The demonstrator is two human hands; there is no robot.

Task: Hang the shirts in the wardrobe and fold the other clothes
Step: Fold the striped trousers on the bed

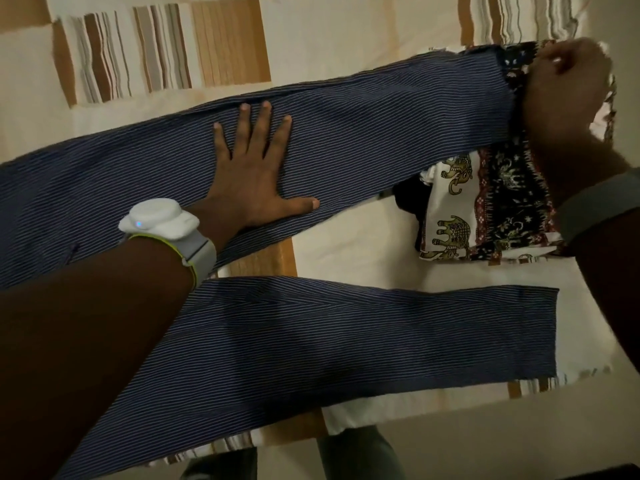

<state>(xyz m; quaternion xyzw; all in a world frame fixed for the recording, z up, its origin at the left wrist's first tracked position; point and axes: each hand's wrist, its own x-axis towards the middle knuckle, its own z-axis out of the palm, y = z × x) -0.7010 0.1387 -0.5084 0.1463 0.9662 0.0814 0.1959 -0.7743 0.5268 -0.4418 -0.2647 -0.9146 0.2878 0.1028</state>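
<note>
Head view, left hand (pixel 252 168) flat on striped trousers (pixel 346 133), right hand (pixel 568 81) gripping hem

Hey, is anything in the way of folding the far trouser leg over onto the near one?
Nothing visible lies between the legs, only bare bedsheet. The elephant-print cloth sits beside the gap, under the far leg's cuff, which the right hand grips; the left hand presses that leg flat.

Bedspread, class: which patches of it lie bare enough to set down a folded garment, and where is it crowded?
Bare bedspread lies beyond the far leg of the striped trousers, and a smaller patch sits between the two legs, left of the elephant-print cloth. It is crowded at right, where the right hand grips the far hem; the left hand presses that leg.
</note>
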